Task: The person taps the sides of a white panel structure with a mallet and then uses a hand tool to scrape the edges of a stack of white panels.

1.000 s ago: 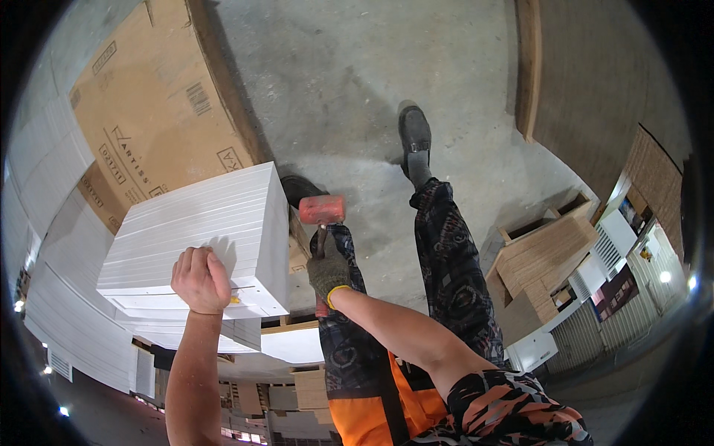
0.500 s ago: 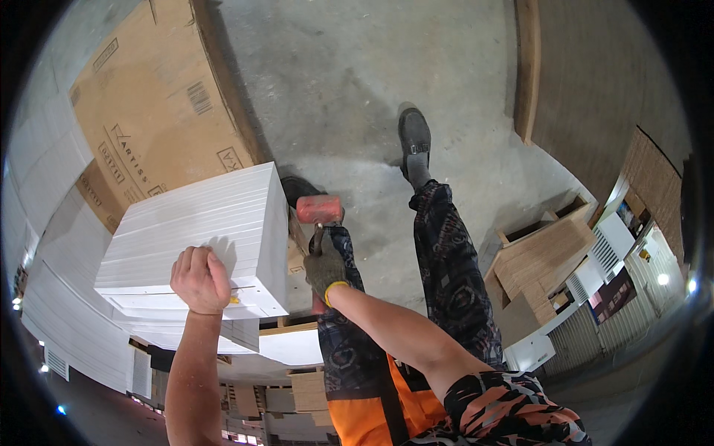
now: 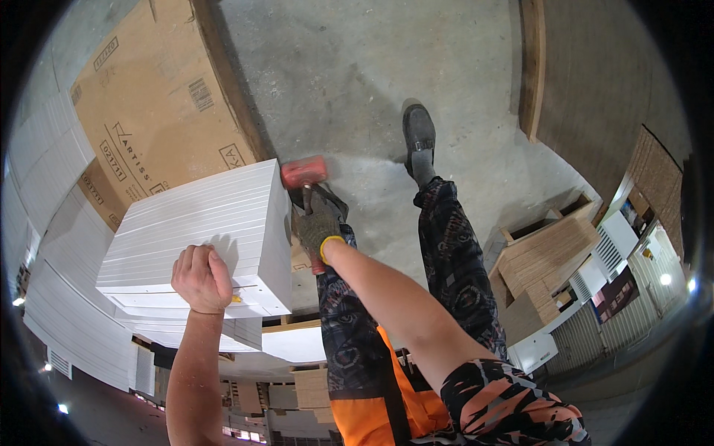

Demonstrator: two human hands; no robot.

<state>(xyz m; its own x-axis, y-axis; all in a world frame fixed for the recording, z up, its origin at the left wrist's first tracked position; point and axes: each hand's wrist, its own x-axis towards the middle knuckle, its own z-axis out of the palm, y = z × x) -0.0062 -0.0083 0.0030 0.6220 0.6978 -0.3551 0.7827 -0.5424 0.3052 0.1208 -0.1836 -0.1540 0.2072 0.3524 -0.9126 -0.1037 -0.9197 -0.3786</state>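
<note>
A white box-shaped furniture piece with a grooved top stands at my left. My bare left hand is a closed fist resting on its top by the near edge; what lies inside the fingers is hidden. A small yellow bit shows beside the wrist, at the box's near edge. My right hand, in a grey knit glove with a yellow cuff, grips a mallet by its handle. The mallet's red head is close to the box's far right corner; I cannot tell whether they touch.
A large cardboard carton lies beyond the white box. White grooved panels curve along the left. At the right stand a wooden box piece and a brown board with a wooden edge. My shoe is on the concrete floor.
My right hand has swung the mallet left and away from me, bringing its head to the white box's right side. The left fist stays in place.
</note>
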